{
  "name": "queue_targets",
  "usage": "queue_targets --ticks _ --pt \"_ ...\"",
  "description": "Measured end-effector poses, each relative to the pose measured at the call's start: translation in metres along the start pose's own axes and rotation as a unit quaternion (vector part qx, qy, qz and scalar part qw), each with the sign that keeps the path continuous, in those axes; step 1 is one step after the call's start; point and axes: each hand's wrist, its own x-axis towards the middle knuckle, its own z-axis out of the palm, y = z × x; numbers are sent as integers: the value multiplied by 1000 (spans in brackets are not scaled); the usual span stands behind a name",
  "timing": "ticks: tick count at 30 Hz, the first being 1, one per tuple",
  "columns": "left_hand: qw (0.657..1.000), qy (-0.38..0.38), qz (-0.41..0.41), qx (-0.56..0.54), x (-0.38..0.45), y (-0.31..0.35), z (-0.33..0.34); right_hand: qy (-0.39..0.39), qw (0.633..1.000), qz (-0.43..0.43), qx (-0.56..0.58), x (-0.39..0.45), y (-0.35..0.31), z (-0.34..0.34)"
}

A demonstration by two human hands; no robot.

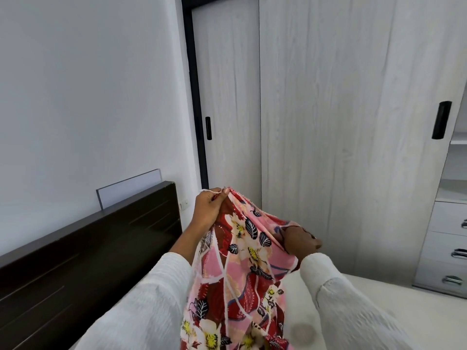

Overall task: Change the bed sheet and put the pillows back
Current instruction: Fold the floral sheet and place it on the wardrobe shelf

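Observation:
A pink and red floral bed sheet [242, 279] hangs bunched in front of me, held up in the air. My left hand [208, 210] pinches its top edge, raised higher. My right hand [299, 242] grips another part of the same edge, lower and to the right. Both arms wear white sleeves. The sheet's lower part runs out of the bottom of the view. No pillows are in sight.
A dark wooden headboard [83, 251] stands at the left against a white wall. Pale sliding wardrobe doors [341, 122] with black handles fill the background. A white drawer unit [447, 246] with open shelves above sits at the right. Pale floor [379, 289] lies below.

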Motion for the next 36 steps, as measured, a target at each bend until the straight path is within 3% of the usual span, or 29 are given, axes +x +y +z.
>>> queue_targets --ticks 7,11,14,17,22,27,31,34,36 --pt "1000 3 3 6 -9 1 14 19 988 26 -148 -10 6 5" --pt "1000 -1 9 7 -15 6 21 -35 980 9 -196 -16 15 13" --pt "1000 -21 15 15 -15 5 23 -66 984 13 -166 -17 20 24" --pt "999 -36 15 16 -15 4 25 -34 995 -4 -90 -14 26 32" --pt "998 6 12 58 -8 -2 19 -72 988 -131 -37 -8 21 8" --pt "985 134 -3 106 0 -14 -2 35 993 -96 63 17 7 -54" --pt "980 180 5 83 6 -17 -15 149 977 -99 116 23 9 -78" --pt "978 194 -7 70 6 -15 -18 132 986 -68 80 24 4 -90" --pt "973 222 -5 58 8 -7 -19 163 979 -55 107 26 1 -99"
